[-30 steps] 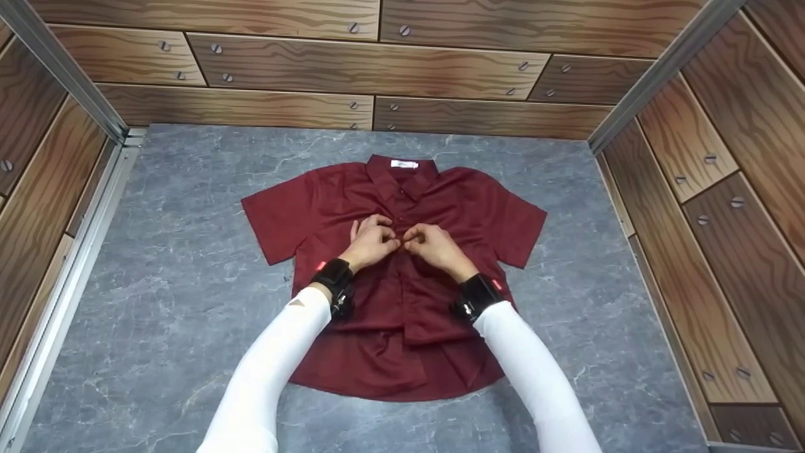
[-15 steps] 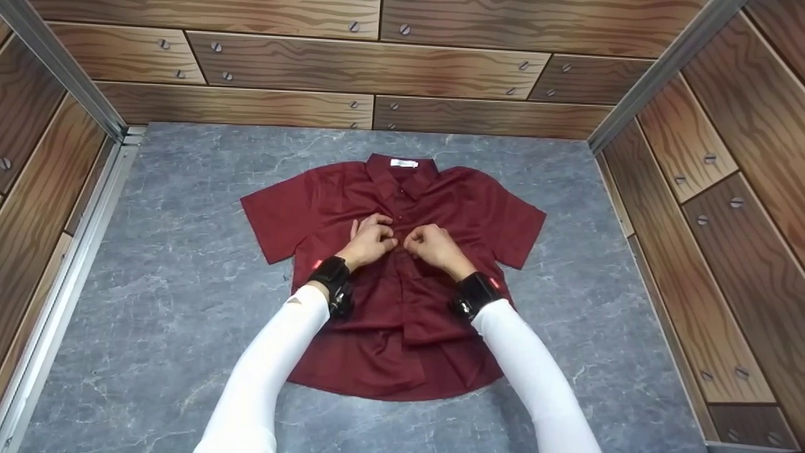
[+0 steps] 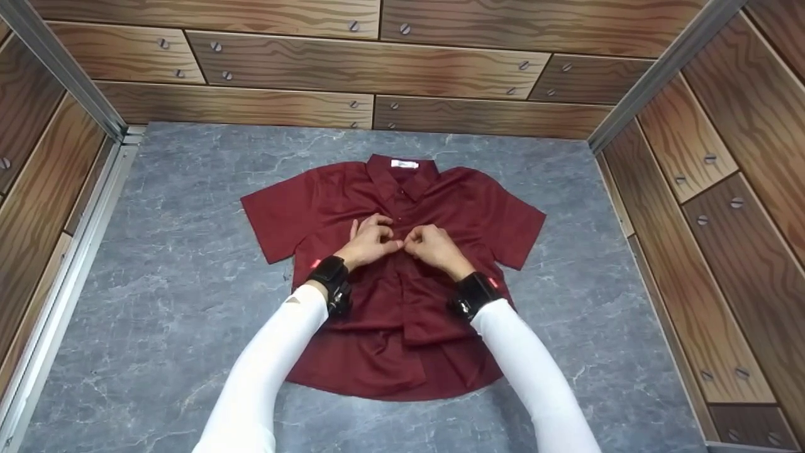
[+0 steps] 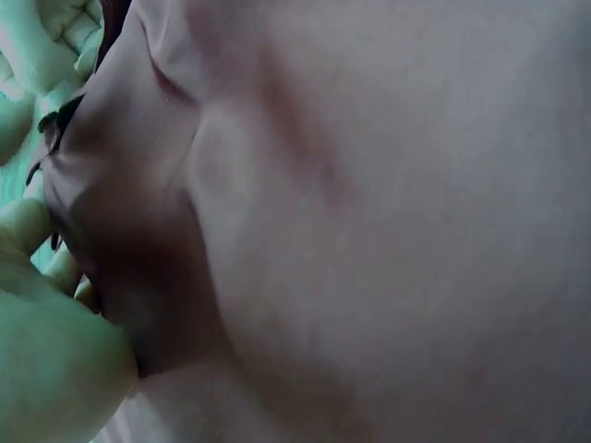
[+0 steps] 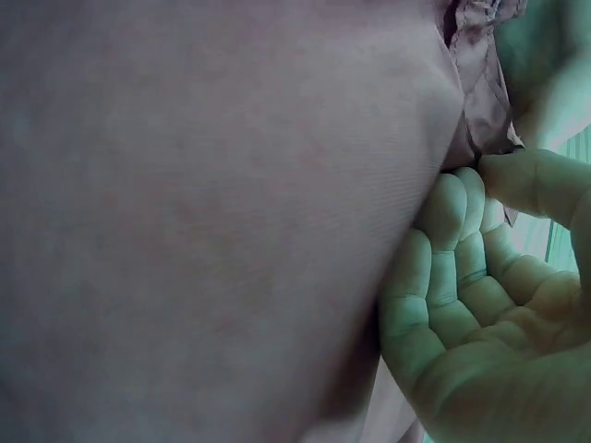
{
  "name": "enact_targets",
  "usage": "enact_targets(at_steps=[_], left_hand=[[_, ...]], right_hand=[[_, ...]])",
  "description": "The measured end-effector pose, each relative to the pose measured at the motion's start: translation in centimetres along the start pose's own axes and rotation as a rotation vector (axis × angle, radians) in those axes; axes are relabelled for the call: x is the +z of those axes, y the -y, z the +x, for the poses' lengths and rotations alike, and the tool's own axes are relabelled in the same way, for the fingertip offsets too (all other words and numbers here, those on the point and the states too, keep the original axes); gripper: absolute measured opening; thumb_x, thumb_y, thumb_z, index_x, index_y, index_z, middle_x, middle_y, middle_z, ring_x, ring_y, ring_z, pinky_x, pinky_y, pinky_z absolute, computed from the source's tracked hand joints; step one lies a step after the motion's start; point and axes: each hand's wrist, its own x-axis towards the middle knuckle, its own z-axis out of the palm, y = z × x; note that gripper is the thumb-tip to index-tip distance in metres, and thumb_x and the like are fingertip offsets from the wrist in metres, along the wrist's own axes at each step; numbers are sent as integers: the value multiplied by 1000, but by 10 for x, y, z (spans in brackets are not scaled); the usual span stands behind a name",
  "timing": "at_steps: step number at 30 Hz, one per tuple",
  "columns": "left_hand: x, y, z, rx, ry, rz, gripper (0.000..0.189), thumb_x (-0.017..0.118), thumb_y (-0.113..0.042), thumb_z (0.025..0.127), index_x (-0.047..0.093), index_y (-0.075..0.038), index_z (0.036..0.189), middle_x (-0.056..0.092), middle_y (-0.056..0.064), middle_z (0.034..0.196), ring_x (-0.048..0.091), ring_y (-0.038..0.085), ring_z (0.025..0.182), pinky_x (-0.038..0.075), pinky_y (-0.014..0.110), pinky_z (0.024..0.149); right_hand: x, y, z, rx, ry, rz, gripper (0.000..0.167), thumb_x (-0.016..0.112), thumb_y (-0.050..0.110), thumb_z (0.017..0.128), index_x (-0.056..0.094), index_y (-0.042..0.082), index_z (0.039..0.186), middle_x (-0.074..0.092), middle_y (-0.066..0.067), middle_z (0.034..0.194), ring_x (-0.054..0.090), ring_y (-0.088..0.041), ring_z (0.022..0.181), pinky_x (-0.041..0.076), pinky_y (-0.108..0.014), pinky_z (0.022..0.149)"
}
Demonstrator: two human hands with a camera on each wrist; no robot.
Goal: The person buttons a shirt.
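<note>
A dark red short-sleeved button-up shirt (image 3: 377,302) lies front up, collar (image 3: 381,179) at the far side and sleeves spread. My left hand (image 3: 370,244) pinches the front placket at mid-chest, its thumb reaching toward my other hand. My right hand (image 3: 435,246) pinches the placket from the opposite side, thumb against forefinger with the remaining fingers curled, as the right wrist view shows. The fingertips of both hands almost meet. Cloth is drawn up into folds at the fingers in the left wrist view. The button there is hidden by the fingers.
The shirt lies on a grey marbled tabletop (image 3: 170,251). Wood-patterned panels (image 3: 371,69) wall the back and both sides, with metal rails (image 3: 69,69) at the corners. The shirt's lower hem (image 3: 402,393) lies between my forearms.
My left thumb has straightened slightly and moved right, up to the right fingertips. My right hand stays in nearly the same place, and the shirt lies as before.
</note>
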Motion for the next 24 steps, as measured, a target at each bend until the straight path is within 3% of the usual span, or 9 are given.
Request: enact_targets(at_steps=[5, 8, 12, 14, 16, 18, 20, 22, 24], left_hand=[[8, -2, 0, 2, -54, 94, 21, 68, -28, 88, 66, -7, 89, 47, 4, 140, 31, 26, 139, 1, 58, 116], [14, -3, 0, -13, -124, 114, 26, 71, -27, 85, 61, -9, 102, 49, 4, 135, 37, 25, 135, 3, 58, 117], [16, -4, 0, -5, -214, 117, 55, 73, -28, 83, 47, -21, 130, 48, 5, 132, 40, 24, 133, 5, 61, 115], [13, -5, 1, 10, -241, 154, 54, 68, -30, 86, 46, -29, 135, 46, 6, 135, 36, 28, 137, 5, 66, 112], [7, -6, 1, 20, -252, 218, 41, 61, -32, 91, 54, -34, 132, 44, 8, 140, 29, 33, 141, 4, 70, 109], [3, -6, 3, 4, -245, 288, 31, 54, -34, 96, 61, -35, 126, 41, 10, 145, 22, 38, 145, 2, 73, 108], [-1, -6, 5, -29, -200, 335, 30, 49, -38, 99, 63, -36, 125, 33, 11, 152, 13, 42, 147, 0, 73, 107], [-3, -6, 6, -68, -124, 373, 33, 46, -44, 99, 61, -38, 128, 24, 10, 158, 5, 42, 148, -2, 73, 107], [-4, -6, 7, -99, -51, 387, 37, 43, -49, 99, 57, -40, 132, 14, 8, 162, -1, 42, 148, -4, 73, 107]], right_hand=[[1, -3, -2, -9, -24, -56, 8, 65, 21, 81, 70, 14, 81, 67, 3, 73, 59, -12, 67, 43, -25, 64], [1, -4, -3, -17, -43, -100, 8, 66, 23, 81, 68, 15, 82, 68, 2, 77, 59, -13, 70, 45, -26, 66], [1, -3, -7, -38, -97, -133, 15, 68, 27, 84, 62, 15, 90, 66, 1, 83, 59, -16, 73, 45, -30, 68], [1, -1, -10, -55, -143, -153, 22, 70, 30, 85, 57, 15, 93, 62, 0, 86, 57, -18, 76, 45, -31, 68], [3, 2, -12, -74, -183, -188, 30, 71, 35, 84, 54, 13, 97, 57, -4, 91, 56, -22, 82, 45, -35, 71], [5, 4, -13, -63, -195, -230, 42, 72, 43, 83, 53, 13, 106, 54, -7, 103, 54, -27, 95, 47, -41, 77], [8, 6, -13, -18, -163, -267, 64, 72, 52, 80, 50, 13, 125, 49, -12, 125, 48, -33, 116, 46, -51, 89], [11, 5, -13, 42, -100, -303, 85, 71, 59, 77, 37, 17, 144, 34, -14, 148, 31, -38, 136, 37, -63, 100], [12, 4, -13, 100, -26, -329, 100, 70, 63, 76, 23, 22, 154, 14, -11, 161, 11, -40, 147, 23, -71, 106]])
